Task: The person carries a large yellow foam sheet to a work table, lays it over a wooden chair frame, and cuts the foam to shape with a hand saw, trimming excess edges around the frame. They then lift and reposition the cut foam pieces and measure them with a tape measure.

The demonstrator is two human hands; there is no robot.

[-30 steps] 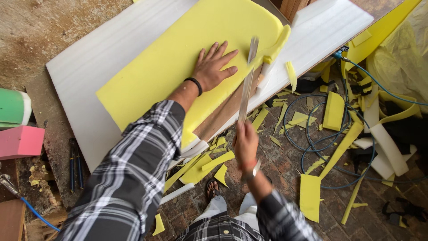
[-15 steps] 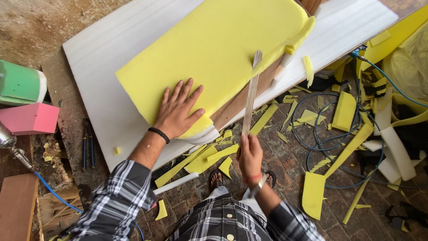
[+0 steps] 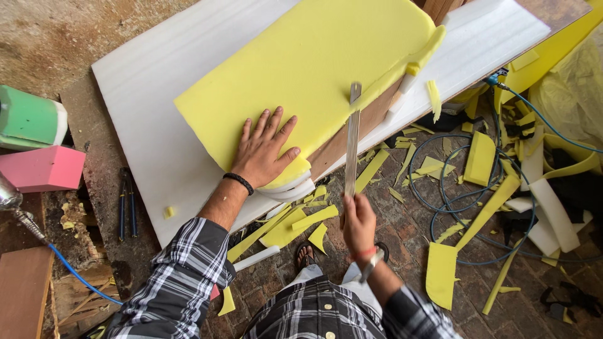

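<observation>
Brick floor (image 3: 402,238) w/ foam scraps all over, and a low work surface (image 3: 157,125) covered by a white sheet. On it lies a thick yellow foam slab (image 3: 314,69) glued over a wooden panel (image 3: 358,129), its front edge overhanging toward the person.

Step in hand, as I read it: trimming the foam's edge flush w/ the panel. Left hand (image 3: 267,150) lies flat on the near corner of the foam, fingers spread, pressing it down, so no grip as such. Right hand (image 3: 359,223) has its grip closed tight round the handle of a long thin blade (image 3: 352,144), which stands nearly upright, tip just past the foam's edge where a cut strip (image 3: 408,63) hangs loose.

Next move prob. calls for keeping the blade tight along the panel edge, steady sawing strokes, left hand well apart from the cut line.

Around: blue hose (image 3: 452,188) coiled on the floor right of the blade, yellow offcuts (image 3: 480,157) near it, pliers (image 3: 127,204) on the surface at left, pink foam block (image 3: 41,168) and green one (image 3: 28,119) far left. Hose and scraps underfoot could trip; person's sandalled foot (image 3: 306,254) sits among them.
</observation>
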